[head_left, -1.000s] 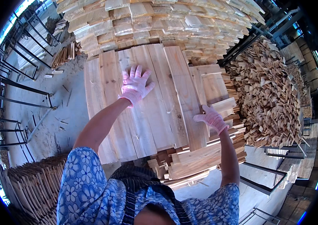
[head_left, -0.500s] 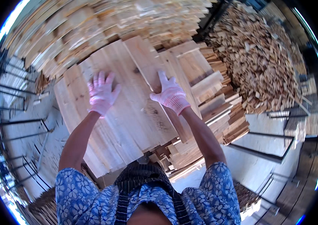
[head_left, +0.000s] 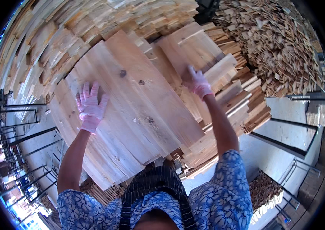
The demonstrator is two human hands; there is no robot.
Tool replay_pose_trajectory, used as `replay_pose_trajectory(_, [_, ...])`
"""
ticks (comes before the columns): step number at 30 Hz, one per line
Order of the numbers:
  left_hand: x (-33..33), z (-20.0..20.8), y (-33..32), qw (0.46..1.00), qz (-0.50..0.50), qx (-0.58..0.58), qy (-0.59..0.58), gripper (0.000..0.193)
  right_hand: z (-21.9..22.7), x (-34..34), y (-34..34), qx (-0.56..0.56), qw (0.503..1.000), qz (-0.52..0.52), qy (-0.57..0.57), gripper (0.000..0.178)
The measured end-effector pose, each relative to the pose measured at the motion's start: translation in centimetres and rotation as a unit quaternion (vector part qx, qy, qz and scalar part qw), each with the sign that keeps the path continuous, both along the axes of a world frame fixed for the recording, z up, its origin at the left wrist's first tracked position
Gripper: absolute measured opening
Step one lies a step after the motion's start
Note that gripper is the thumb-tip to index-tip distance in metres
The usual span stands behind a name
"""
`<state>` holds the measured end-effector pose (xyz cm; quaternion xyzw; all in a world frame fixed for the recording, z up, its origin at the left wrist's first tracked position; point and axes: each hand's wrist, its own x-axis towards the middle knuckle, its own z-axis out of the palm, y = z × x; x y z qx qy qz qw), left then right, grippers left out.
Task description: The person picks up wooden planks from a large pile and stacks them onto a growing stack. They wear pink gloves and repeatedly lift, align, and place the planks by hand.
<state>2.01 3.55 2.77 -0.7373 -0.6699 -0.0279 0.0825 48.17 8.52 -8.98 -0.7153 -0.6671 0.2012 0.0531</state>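
Several wide wooden boards [head_left: 116, 103] lie side by side in front of me, their long edges against each other. On their left part rests my left hand [head_left: 90, 105], in a pale pink knitted glove, flat with its fingers spread. A board with two dark knots [head_left: 151, 82] forms the right side of this row. To its right, my gloved right hand [head_left: 198, 81] is over a shorter board [head_left: 187, 46] on the neighbouring stack. Its fingers are partly blurred and reach forward; whether they grip the board's edge I cannot tell.
Stacked planks [head_left: 55, 42] rise along the far left side. A large heap of small wood pieces [head_left: 270, 42] fills the far right. Uneven stacked boards [head_left: 243, 99] jut out at my right. Black metal frames [head_left: 281, 140] stand low on the floor at both sides.
The knotted board at the right has come to lie flush along the row. My right hand has moved off it, rightward to the neighbouring stack. My left hand stays on the boards.
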Motion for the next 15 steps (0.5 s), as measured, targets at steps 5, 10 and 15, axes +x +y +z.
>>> replay_pose_trajectory(5, [0.6, 1.7, -1.1, 0.999, 0.032, -0.010, -0.013, 0.064, -4.1, -3.2, 0.2, 0.135, 0.987, 0.005, 0.085, 0.062])
replay_pose_trajectory(10, [0.0, 4.6, -1.7, 0.996, 0.057, -0.063, -0.007, 0.069, -4.0, -4.5, 3.3, -0.091, 0.986, -0.107, 0.088, 0.088])
replay_pose_trajectory(15, [0.8, 2.9, -0.9, 0.997, 0.039, -0.046, -0.055, 0.071, -9.6, 1.3, 4.0, -0.021, 0.990, -0.020, 0.141, 0.059])
